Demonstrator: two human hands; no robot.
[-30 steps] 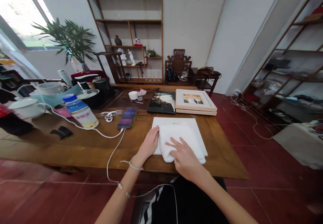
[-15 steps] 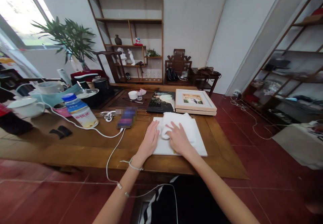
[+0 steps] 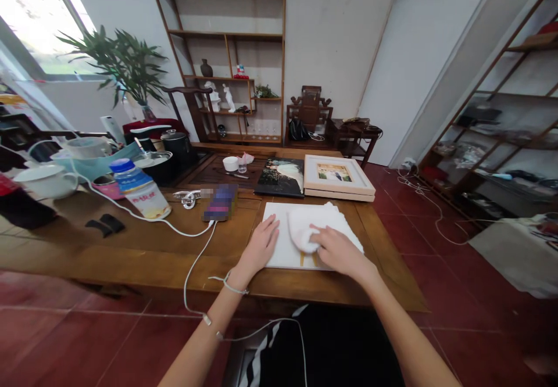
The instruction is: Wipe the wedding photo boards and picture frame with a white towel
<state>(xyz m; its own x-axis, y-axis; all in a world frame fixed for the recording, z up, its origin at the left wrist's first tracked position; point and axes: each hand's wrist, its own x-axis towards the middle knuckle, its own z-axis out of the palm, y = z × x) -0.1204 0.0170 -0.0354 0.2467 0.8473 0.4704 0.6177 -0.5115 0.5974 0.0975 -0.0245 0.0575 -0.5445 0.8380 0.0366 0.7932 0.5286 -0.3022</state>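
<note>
A white flat panel lies on the wooden table in front of me. My left hand rests flat on its left edge, fingers stretched out. A white cloth is spread over the panel's right half. My right hand presses on the cloth's near part, its fingers curled over the cloth.
Behind the panel lie a light framed picture and a dark picture. To the left are a phone with a white cable, a plastic bottle, pots and a white teapot. Shelves stand at the back and right.
My right hand slid the cloth from the panel's near right up to its far edge, then back toward its right side. The left hand stayed on the panel's left edge.
</note>
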